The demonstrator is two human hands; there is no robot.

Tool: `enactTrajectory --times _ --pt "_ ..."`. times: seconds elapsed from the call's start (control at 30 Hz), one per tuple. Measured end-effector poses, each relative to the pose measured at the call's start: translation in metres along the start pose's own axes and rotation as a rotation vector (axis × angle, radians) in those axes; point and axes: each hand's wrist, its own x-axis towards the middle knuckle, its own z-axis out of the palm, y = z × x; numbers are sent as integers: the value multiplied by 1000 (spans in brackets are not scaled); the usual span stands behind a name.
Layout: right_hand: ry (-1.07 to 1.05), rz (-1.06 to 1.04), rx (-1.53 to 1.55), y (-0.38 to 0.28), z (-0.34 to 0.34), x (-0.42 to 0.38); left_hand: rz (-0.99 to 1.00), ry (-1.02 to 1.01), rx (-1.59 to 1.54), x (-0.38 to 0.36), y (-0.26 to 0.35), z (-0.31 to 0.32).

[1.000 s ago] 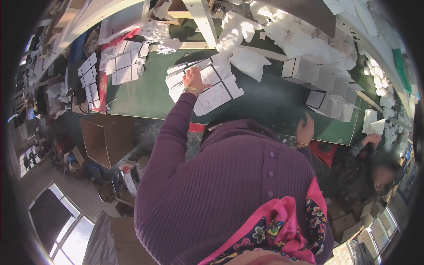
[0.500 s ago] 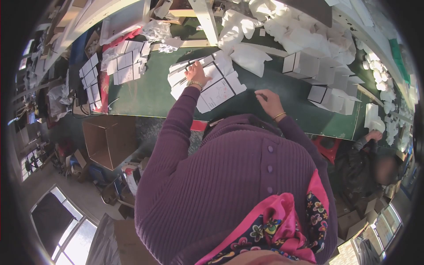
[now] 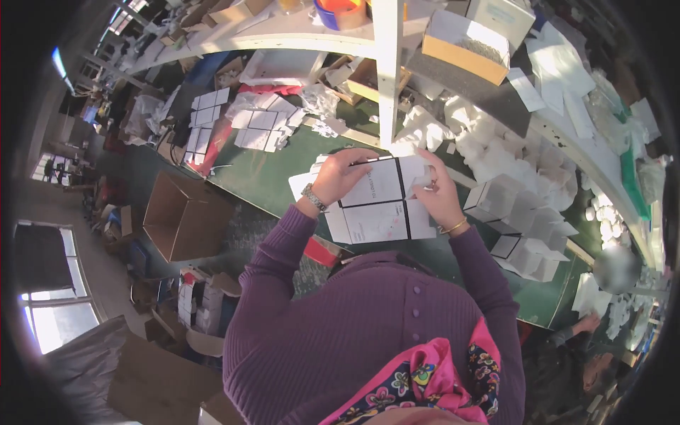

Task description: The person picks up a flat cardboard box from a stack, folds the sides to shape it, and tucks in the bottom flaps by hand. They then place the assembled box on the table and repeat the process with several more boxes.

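Several flat cartons (image 3: 265, 129) lie overlapped on the left of the desk (image 3: 262, 177), probably to save room. The half-curled left hand (image 3: 343, 176) grips the white carton (image 3: 375, 221) at mid-desk; the right hand (image 3: 440, 195) pinches its opposite side, apparently steadying it. Open boxes (image 3: 528, 258) stand close together further right.

So there's a big brown carton (image 3: 188, 216) sitting open on the floor left of the table (image 3: 244, 175), with a window (image 3: 62, 322) glaring away at lower left. Up on the shelf (image 3: 283, 40) you've got some round blue-and-orange thing (image 3: 340, 13), plus an open cardboard box (image 3: 464, 55) further right, contents too small to make out tbh. A shallow white tray (image 3: 283, 69) is just below the shelf. Over at the lower right, another person (image 3: 559, 372) in dark clothes, pretty blurry.
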Motion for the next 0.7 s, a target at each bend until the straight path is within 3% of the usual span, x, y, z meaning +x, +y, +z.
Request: enactTrajectory --times 0.1,0.2,0.3,0.4,0.5,0.6,0.7 --pt "-102 -55 -11 -14 -6 -8 -184 29 -60 -12 23 -3" --pt "-212 -237 -263 -4 -10 -3 -229 67 -111 -30 24 4" --pt "-314 -635 -400 -5 -19 12 -143 24 -2 -38 33 5" --pt "-254 -1019 -681 -29 -21 19 -117 -112 205 -46 54 11" --pt "-307 -1040 -655 -32 -20 28 -164 -290 280 -52 68 21" --pt "-409 -910 -621 -29 -21 28 -414 -471 -38 -58 85 31" --pt "-385 -781 -553 -34 -30 22 -411 -362 -123 -58 86 22"
